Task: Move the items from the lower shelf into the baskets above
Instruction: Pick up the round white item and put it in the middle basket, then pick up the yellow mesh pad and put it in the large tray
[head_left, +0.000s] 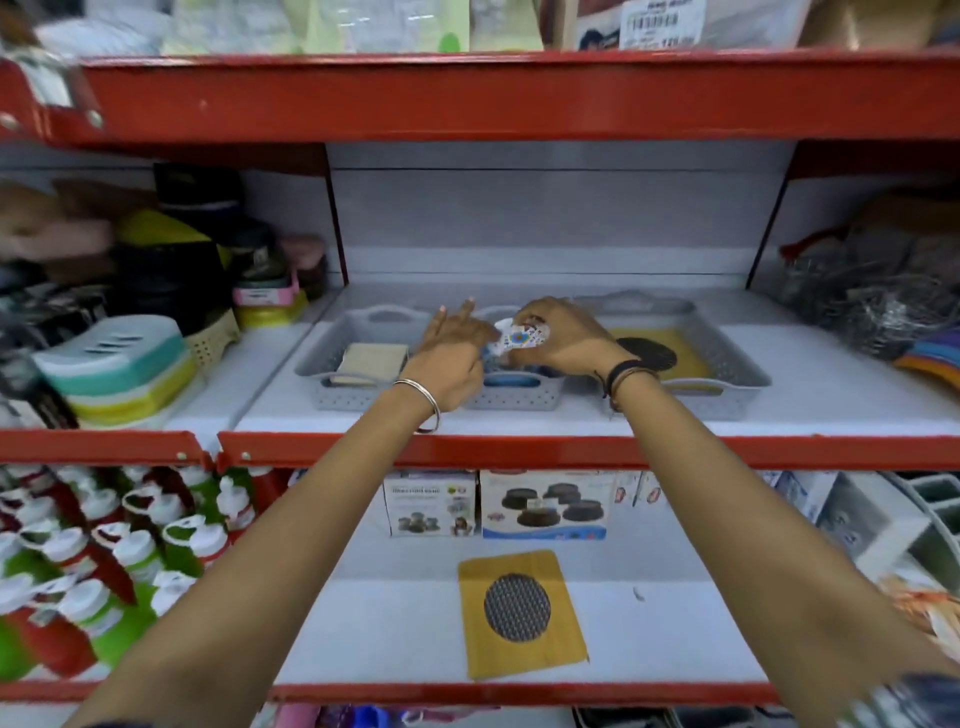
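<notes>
middle basket (511, 397) contents hidden, left shelves blurred

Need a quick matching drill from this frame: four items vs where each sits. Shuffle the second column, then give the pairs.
Items
1. beige pad
2. yellow mat with dark mesh circle
3. small white patterned packet
4. boxes picturing black round stands

Places
A. flat on the lower shelf, near its front
B. in the left grey basket
C. at the back of the lower shelf
D. between the left hand and the right hand, over the middle basket

Pairs: 1-B, 2-A, 3-D, 4-C
</notes>
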